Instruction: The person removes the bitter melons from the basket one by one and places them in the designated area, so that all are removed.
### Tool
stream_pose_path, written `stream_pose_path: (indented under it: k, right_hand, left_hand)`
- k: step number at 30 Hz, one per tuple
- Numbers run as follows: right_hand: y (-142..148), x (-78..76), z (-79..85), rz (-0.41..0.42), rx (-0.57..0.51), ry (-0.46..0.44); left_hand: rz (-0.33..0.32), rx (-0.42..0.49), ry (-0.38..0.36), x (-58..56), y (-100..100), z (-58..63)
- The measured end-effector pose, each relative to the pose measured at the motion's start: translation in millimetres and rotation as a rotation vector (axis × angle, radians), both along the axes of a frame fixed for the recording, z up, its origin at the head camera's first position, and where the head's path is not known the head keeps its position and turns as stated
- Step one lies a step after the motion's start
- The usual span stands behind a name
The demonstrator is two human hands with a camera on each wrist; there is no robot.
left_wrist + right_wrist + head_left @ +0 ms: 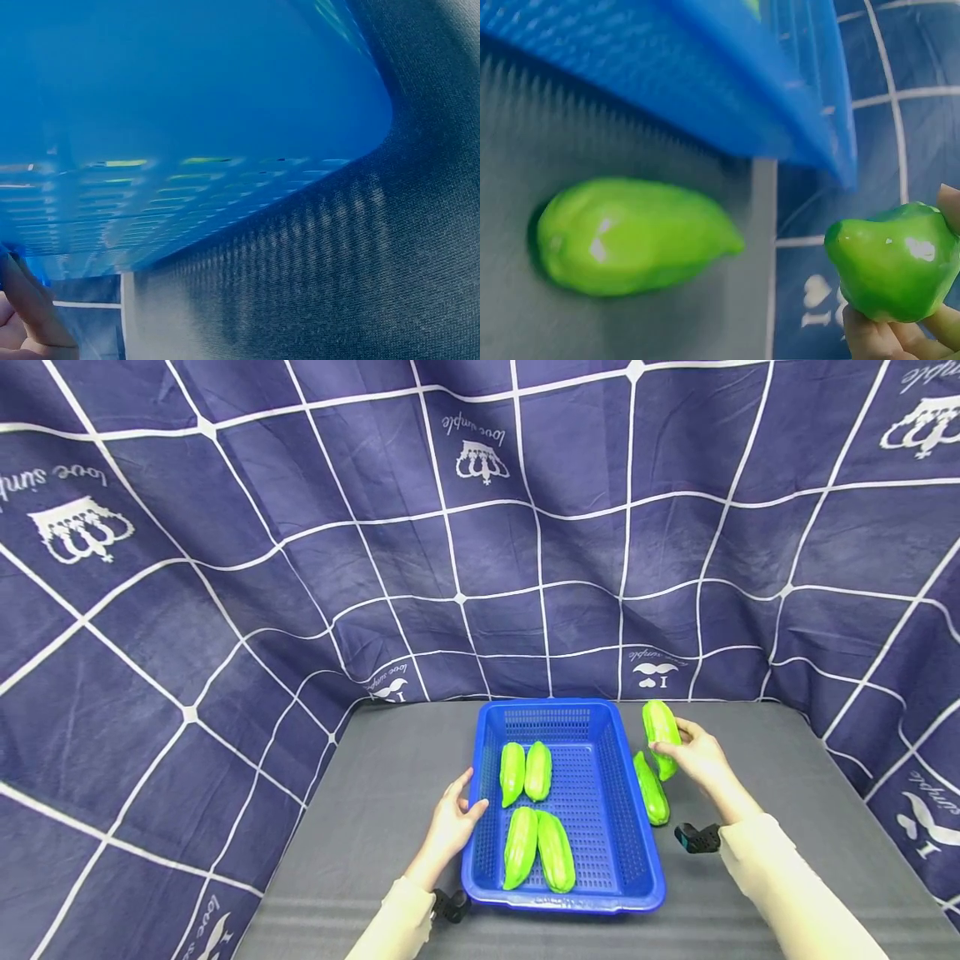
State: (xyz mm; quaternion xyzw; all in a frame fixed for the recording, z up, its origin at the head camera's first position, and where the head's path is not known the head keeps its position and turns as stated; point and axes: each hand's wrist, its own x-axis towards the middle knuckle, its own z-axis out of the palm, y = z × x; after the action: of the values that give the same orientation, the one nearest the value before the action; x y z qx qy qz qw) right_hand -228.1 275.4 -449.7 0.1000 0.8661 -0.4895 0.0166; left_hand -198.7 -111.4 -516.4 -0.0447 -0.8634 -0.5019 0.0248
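My right hand [701, 756] grips a glossy green pepper [661, 723] by its sides, raised just right of the blue basket [645, 852]. In the right wrist view, fingertips hold this pepper [892, 262] from below and above, its blunt end facing the camera. Another green pepper [651, 789] lies on the table beneath it, close along the basket's right wall. At the basket's left side, my left hand [450, 822] holds the rim, thumb over the edge and the other fingers outside. Only part of that hand [34, 315] shows in the left wrist view.
Inside the basket, two green peppers [513, 770] lie side by side toward the back, and two more [521, 847] toward the front. The basket stands on a grey table [375, 793]. A dark blue curtain [585, 552] with white lines hangs behind and at both sides.
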Motion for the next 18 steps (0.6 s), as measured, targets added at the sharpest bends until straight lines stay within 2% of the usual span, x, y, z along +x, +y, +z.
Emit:
stream_pose_path:
  k: [9, 18]
  right_hand:
    - [33, 5.3, -28.3, -0.021, 0.146, -0.089]
    - [46, 6.2, -58.8, 0.007, 0.181, -0.153]
  left_hand:
    - [-0.006, -0.003, 0.012, -0.9, 0, -0.1]
    - [-0.016, 0.008, 0.041, -0.3, -1, -4.7]
